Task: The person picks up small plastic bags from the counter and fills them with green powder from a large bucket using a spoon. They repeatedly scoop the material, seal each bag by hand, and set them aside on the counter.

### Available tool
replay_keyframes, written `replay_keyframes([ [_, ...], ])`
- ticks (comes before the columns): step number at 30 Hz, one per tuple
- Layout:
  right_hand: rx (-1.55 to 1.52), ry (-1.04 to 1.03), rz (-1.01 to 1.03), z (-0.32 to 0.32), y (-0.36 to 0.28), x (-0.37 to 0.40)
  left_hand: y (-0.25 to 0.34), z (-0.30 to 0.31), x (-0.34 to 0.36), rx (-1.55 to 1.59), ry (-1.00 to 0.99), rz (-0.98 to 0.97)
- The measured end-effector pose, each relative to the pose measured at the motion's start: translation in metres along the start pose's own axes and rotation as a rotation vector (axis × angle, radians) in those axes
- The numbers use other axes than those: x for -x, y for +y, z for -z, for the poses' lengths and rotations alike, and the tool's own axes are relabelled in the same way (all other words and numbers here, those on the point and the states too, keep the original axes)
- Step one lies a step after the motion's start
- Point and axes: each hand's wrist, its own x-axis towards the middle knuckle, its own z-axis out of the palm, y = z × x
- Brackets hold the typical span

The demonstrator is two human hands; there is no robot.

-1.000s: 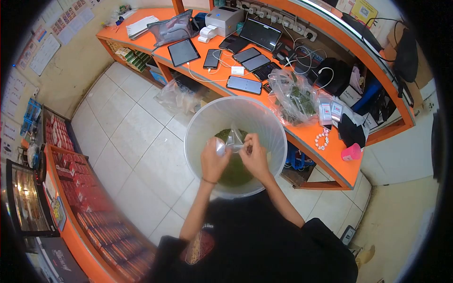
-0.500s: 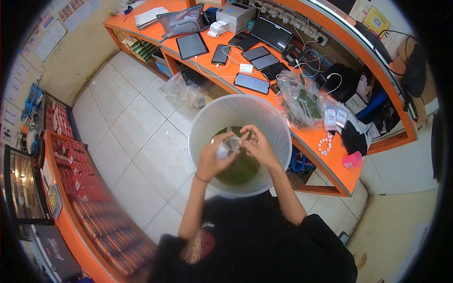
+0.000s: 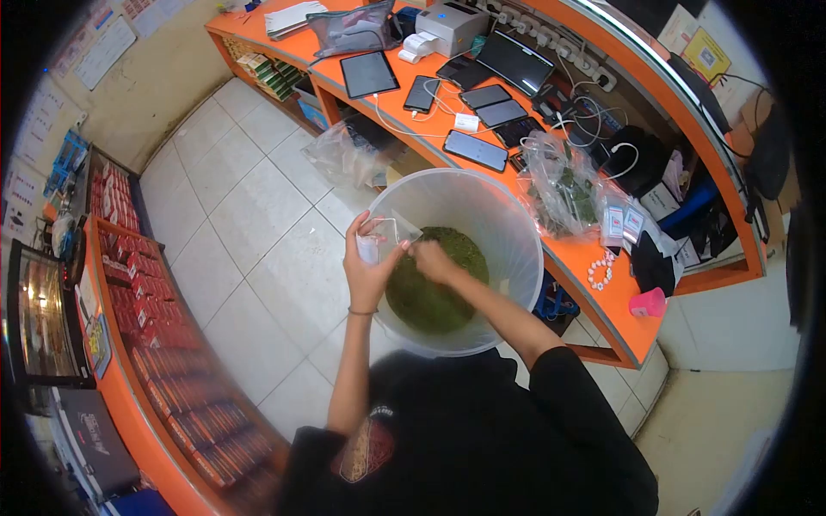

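My left hand [image 3: 368, 268] grips a small clear plastic bag [image 3: 397, 230] over the left rim of a large translucent plastic tub [image 3: 508, 219]. Something whitish [image 3: 367, 248] shows beside the palm. My right hand [image 3: 434, 261] is closed, its fingers curled right at the bag's edge; what they hold, if anything, I cannot tell. Below both hands, fine green material [image 3: 434, 305] like crushed dried leaf covers the tub's bottom.
The orange counter [image 3: 624, 331] bears a tablet [image 3: 369, 74], several phones, a label printer [image 3: 451, 28], a large plastic bag of green leaf [image 3: 564, 185] and a pink cup [image 3: 647, 302]. Shelves of red packets [image 3: 146, 292] stand at left, across the tiled floor [image 3: 249, 224].
My hands have moved apart from their joint hold on the bag. My left hand has shifted left with it; my right has turned palm-down and curled. The view has shifted slightly.
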Motion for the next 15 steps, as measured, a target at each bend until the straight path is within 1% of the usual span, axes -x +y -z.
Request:
replay_keyframes([
  [1,0.007,-0.1,0.067,-0.025,-0.004,0.007,0.0,0.0,0.0,0.016,-0.005,0.001],
  [2,-0.068,-0.147,0.047,-0.034,-0.025,0.018,-0.002,0.0,0.002,0.032,-0.011,0.007],
  [3,-0.142,-0.194,0.022,-0.033,-0.048,0.028,-0.002,0.001,0.003,0.031,0.0,0.016],
  [4,-0.139,-0.205,0.024,-0.03,-0.06,0.032,0.0,0.001,0.002,0.033,-0.007,0.016],
  [7,-0.197,-0.247,0.01,-0.013,-0.08,0.038,-0.004,0.001,-0.001,0.034,-0.004,-0.004],
  [9,-0.717,-0.197,-0.196,0.014,-0.07,0.036,-0.005,0.002,-0.001,0.033,0.003,-0.025],
  [11,-0.979,-0.102,-0.237,0.033,-0.047,0.035,-0.003,0.003,0.001,0.083,-0.001,0.047],
  [13,-1.11,-0.12,-0.295,0.074,-0.039,0.045,-0.005,0.003,0.001,0.08,0.004,0.033],
  [15,-1.25,-0.077,-0.335,0.108,-0.039,0.058,-0.004,0.002,0.002,0.078,0.007,0.017],
])
